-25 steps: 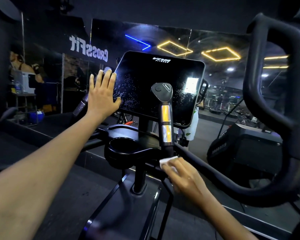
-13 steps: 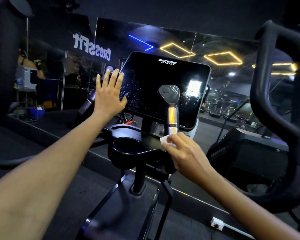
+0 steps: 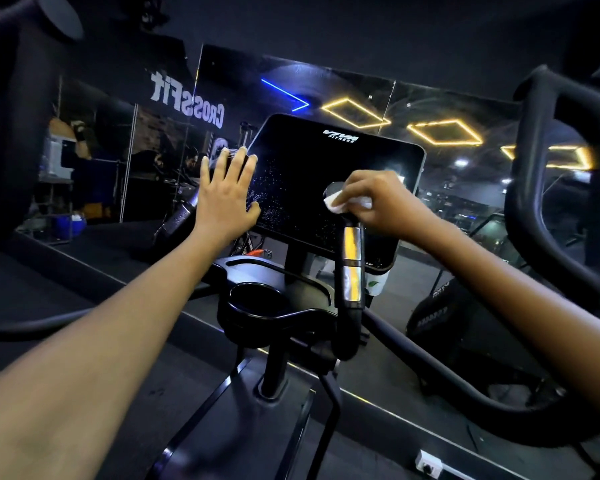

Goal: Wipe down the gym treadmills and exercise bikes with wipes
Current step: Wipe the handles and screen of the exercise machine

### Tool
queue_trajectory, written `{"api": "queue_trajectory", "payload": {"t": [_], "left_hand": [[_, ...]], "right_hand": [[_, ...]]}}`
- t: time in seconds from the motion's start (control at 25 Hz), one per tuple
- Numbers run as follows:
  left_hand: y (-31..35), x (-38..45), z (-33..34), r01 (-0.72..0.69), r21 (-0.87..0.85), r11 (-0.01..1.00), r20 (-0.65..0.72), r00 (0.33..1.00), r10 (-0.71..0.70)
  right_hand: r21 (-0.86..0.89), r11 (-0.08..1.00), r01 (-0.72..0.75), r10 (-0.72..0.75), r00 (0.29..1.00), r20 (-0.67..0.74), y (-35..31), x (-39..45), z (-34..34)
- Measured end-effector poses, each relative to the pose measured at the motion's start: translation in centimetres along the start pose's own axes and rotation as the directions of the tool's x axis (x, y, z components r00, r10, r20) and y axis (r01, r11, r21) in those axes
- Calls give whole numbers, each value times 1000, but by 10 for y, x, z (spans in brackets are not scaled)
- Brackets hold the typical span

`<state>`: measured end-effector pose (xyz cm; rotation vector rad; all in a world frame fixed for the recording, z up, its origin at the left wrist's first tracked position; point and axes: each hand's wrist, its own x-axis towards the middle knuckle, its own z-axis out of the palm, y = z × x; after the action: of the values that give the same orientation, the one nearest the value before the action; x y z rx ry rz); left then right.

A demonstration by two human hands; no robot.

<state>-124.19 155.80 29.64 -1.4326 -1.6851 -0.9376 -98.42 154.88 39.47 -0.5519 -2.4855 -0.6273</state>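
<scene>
A white wipe (image 3: 340,203) is pinched under the curled fingers of the right hand (image 3: 381,206) and pressed against the rounded top of an upright handgrip (image 3: 351,258) on an exercise bike, just in front of the dark console screen (image 3: 329,188). The handgrip's long axis is seen running nearly vertical, with two shiny metal bands below the hand. The left hand (image 3: 224,199) is laid flat, fingers straight and slightly spread, at the screen's left edge. Below the screen, a round black cup holder (image 3: 257,301) is shown with only a dark interior visible. A mirrored wall (image 3: 174,109) behind is marked with reversed "CrossFit" lettering and glowing diamond lights.
</scene>
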Motion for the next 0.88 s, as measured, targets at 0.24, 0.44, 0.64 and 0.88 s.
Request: {"api": "queue_trajectory", "payload": {"t": [0.24, 0.44, 0.64, 0.88], "left_hand": [[2, -2, 2, 15, -14, 1000, -20, 1000, -15], [4, -2, 1, 26, -11, 1000, -3, 1000, -26], [4, -1, -7, 29, -10, 1000, 70, 997, -28], [-6, -24, -24, 99, -131, 986, 28, 995, -96]], "right_hand": [[18, 1000, 24, -22, 997, -67, 2, 7, 8], [101, 995, 7, -3, 999, -41, 19, -9, -9], [51, 998, 26, -19, 992, -128, 2, 8, 15], [179, 978, -108, 130, 984, -120, -21, 45, 8]]}}
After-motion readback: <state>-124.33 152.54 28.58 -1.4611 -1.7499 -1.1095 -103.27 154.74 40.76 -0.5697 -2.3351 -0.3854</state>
